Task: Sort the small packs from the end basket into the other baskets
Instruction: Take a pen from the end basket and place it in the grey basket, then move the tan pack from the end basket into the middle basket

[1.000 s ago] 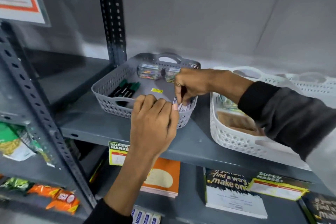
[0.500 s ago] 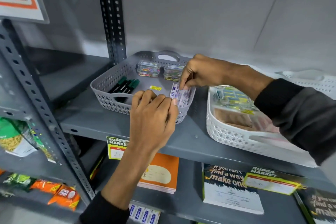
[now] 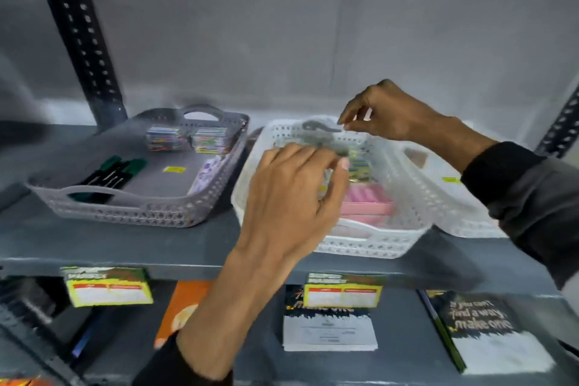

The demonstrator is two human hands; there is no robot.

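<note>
A grey basket [image 3: 125, 197] stands at the left end of the shelf. It holds green markers [image 3: 116, 172], clear boxes [image 3: 188, 138] of coloured clips and white-purple small packs [image 3: 206, 175] leaning on its right wall. Beside it a white basket [image 3: 376, 244] holds pink packs [image 3: 366, 200] and yellow-blue packs [image 3: 360, 166]. My left hand [image 3: 300, 197] hovers over the white basket with curled fingers; blur hides whether it holds anything. My right hand [image 3: 382, 116] is above that basket's far rim, fingertips near each other, nothing visible between them.
A second white basket [image 3: 454, 216] stands further right, partly behind my right sleeve. A perforated black post [image 3: 81, 41] rises at the back left. On the shelf edge hang price labels [image 3: 108, 285]; notebooks [image 3: 329, 323] lie on the shelf below.
The right hand let go of the white-purple packs in the grey basket and moved right, above the white basket. The left hand left the grey basket's rim and followed. The view shifted right.
</note>
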